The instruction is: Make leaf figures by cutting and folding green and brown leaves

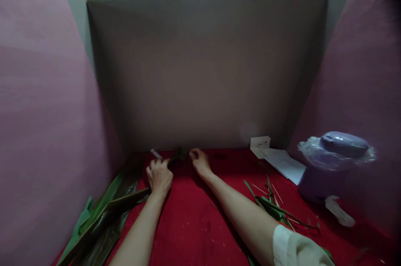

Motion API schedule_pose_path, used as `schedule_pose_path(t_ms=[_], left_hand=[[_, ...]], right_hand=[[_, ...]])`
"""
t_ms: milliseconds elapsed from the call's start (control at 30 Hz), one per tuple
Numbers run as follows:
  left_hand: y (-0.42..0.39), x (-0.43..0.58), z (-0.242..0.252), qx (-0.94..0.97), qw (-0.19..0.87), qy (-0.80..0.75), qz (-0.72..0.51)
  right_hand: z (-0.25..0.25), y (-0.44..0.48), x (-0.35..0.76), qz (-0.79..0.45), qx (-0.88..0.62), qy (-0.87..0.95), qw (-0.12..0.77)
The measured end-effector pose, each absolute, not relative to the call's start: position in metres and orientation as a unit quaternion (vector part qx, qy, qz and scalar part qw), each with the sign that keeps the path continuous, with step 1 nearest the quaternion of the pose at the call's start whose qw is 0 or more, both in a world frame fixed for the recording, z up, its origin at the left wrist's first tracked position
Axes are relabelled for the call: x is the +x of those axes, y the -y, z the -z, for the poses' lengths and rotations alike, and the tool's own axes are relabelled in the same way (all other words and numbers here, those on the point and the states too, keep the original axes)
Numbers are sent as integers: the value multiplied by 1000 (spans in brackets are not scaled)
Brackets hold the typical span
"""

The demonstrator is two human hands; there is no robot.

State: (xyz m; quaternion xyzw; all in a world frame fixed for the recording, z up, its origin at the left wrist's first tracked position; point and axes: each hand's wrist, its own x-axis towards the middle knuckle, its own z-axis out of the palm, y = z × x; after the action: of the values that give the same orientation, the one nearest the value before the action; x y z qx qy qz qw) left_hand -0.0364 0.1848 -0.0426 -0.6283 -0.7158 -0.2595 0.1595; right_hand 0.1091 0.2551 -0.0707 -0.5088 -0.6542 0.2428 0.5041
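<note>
My left hand lies low over the red cloth near the back wall, its fingers curled and thumb side against a dark leaf piece. That piece looks dark green-brown and sticks out toward the right, its outline lost in shadow. Close to its far end is my right hand, with thumb and fingers drawn together in a pinch. What the pinch holds, if anything, is too dark to make out. Just beyond my left fingers a slim white object rests on the cloth, partly hidden.
Long green and brown leaves lie along the left wall. On the right are leaf scraps with thin sticks, white papers, a purple container with clear plastic around its top, and a crumpled whitish piece. Walls enclose the red cloth.
</note>
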Motion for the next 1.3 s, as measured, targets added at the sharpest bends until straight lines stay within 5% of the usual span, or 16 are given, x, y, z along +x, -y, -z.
schedule_pose_path(t_ms=[600,1300], left_hand=[[-190,-38,43,-609,175,734,247],[-187,-31,38,-634,160,707,271]], right_hand=[[54,-224,107,-63,-444,763,466],[60,-233,113,-50,-483,748,453]])
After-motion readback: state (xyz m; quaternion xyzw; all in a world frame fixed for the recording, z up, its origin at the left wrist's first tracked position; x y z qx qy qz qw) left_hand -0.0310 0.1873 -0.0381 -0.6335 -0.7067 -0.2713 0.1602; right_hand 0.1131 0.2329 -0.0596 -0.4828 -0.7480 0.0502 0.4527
